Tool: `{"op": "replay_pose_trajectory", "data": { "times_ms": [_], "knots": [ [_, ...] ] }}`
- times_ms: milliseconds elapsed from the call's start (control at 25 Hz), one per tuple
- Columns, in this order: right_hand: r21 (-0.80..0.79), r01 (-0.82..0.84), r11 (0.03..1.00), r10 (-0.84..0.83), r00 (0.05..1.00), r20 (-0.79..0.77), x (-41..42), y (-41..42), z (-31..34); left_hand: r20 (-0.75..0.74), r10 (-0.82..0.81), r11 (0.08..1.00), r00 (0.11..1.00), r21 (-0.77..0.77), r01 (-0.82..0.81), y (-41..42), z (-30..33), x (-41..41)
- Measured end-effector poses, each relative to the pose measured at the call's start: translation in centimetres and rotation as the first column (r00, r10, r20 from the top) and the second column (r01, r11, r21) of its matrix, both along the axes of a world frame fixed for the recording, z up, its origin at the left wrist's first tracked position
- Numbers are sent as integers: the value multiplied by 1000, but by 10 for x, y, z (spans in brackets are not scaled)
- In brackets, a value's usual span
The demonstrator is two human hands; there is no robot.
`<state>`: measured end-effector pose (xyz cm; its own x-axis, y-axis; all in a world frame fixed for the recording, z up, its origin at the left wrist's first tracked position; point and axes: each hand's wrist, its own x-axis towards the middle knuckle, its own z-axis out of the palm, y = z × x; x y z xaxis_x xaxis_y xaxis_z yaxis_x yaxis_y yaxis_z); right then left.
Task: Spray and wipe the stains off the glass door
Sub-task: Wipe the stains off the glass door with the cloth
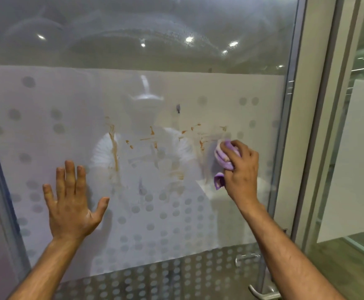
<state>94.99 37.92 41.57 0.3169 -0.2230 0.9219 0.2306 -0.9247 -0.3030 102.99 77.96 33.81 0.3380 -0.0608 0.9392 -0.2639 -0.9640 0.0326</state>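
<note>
So the frosted, dot-patterned glass door (133, 191) fills my view, right in front of me, with brown streaky stains (114, 148) smeared across its middle and a small purple mark above them. My right hand (241, 169) is clenched around a bunched-up purple cloth (224, 156), pressed on the glass beside the stains. My left hand (72, 204) is flat, fingers spread, against the glass. Metal door handle (263, 294) sits bottom right.
</note>
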Motion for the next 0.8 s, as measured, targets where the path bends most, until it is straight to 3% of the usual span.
{"op": "replay_pose_trajectory", "data": {
  "times_ms": [280,320,400,480,560,640,800],
  "knots": [
    [-13,-121,993,115,973,-202,-24,8,-68,-43,-5,1000,999,-2,5,1,2,-3],
    [69,-163,984,173,970,-173,-29,4,-58,-53,-12,1000,999,-6,12,1,1,-3],
    [232,-201,952,200,979,24,-36,-8,-19,-60,-17,1000,998,-14,16,0,2,-4],
    [223,-183,957,121,956,267,-39,-16,29,-53,-12,1000,999,-8,12,-1,2,-4],
    [166,-180,970,103,915,391,-35,-17,64,-42,-9,1000,999,-4,9,-1,3,-5],
    [148,-189,971,117,910,397,-20,-19,81,-39,-2,1000,999,-1,2,0,2,-3],
    [108,-118,987,87,962,260,23,-12,81,-21,-1,1000,1000,2,1,0,1,0]
  ]
}}
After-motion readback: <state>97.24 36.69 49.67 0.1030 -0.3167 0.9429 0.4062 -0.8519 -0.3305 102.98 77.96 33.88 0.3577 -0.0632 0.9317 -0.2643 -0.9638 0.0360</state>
